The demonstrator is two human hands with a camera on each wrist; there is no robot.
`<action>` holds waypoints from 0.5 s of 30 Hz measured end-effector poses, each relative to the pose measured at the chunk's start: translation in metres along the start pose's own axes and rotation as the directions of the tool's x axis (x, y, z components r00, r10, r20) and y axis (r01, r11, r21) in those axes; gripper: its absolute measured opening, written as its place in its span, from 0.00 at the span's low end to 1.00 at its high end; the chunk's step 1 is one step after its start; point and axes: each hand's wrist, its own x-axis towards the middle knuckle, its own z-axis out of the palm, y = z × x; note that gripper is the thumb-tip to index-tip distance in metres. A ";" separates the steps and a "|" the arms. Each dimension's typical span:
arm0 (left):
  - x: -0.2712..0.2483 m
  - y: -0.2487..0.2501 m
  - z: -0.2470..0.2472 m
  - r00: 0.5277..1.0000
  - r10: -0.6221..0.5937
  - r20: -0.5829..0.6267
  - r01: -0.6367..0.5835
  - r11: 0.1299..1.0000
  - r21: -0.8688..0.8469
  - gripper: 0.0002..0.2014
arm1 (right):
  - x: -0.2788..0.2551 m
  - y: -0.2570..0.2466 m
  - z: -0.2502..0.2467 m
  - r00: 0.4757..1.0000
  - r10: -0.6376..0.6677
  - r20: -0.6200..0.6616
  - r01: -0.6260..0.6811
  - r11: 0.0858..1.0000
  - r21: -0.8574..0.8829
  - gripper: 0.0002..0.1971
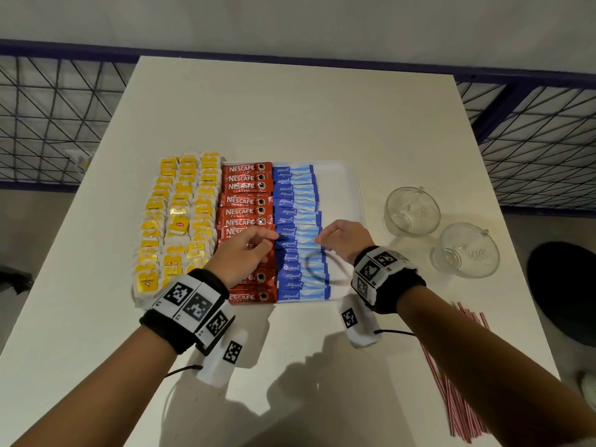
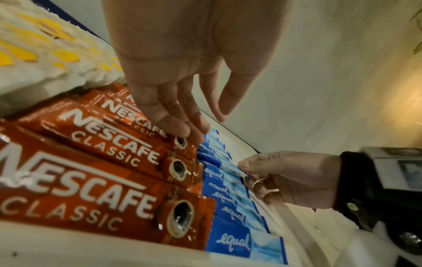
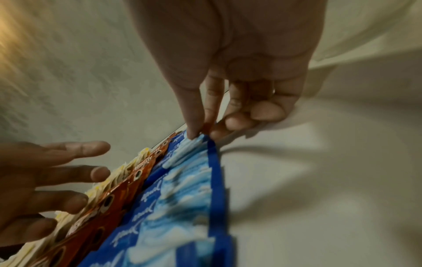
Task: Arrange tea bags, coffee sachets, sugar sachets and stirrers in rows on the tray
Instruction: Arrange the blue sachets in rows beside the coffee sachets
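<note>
On the white tray point(image 1: 338, 188), yellow tea bags point(image 1: 180, 221) fill the left in three columns. A column of red coffee sachets point(image 1: 245, 201) and a column of blue sugar sachets point(image 1: 295, 195) follow to the right. My left hand point(image 1: 267, 240) hovers over the coffee sachets point(image 2: 109, 162), its straight fingertips point(image 2: 182, 130) touching their right ends. My right hand point(image 1: 319, 240) pinches the right end of one sugar sachet point(image 3: 182, 150) between thumb and forefinger point(image 3: 191, 133), mid-column. Red-and-white stirrers point(image 1: 458, 382) lie on the table at the near right.
Two glass cups point(image 1: 412, 211) point(image 1: 466, 250) stand on the table right of the tray. A bare strip of tray runs along the sugar column's right side. Wire fencing point(image 1: 48, 124) flanks the table. A dark round object point(image 1: 564, 285) sits beyond the right edge.
</note>
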 end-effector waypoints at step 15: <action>-0.022 0.020 0.033 0.991 0.048 0.128 -0.042 0.998 -0.047 0.12 | -0.077 0.038 -0.028 0.982 -0.187 0.017 0.188 0.980 -0.069 0.03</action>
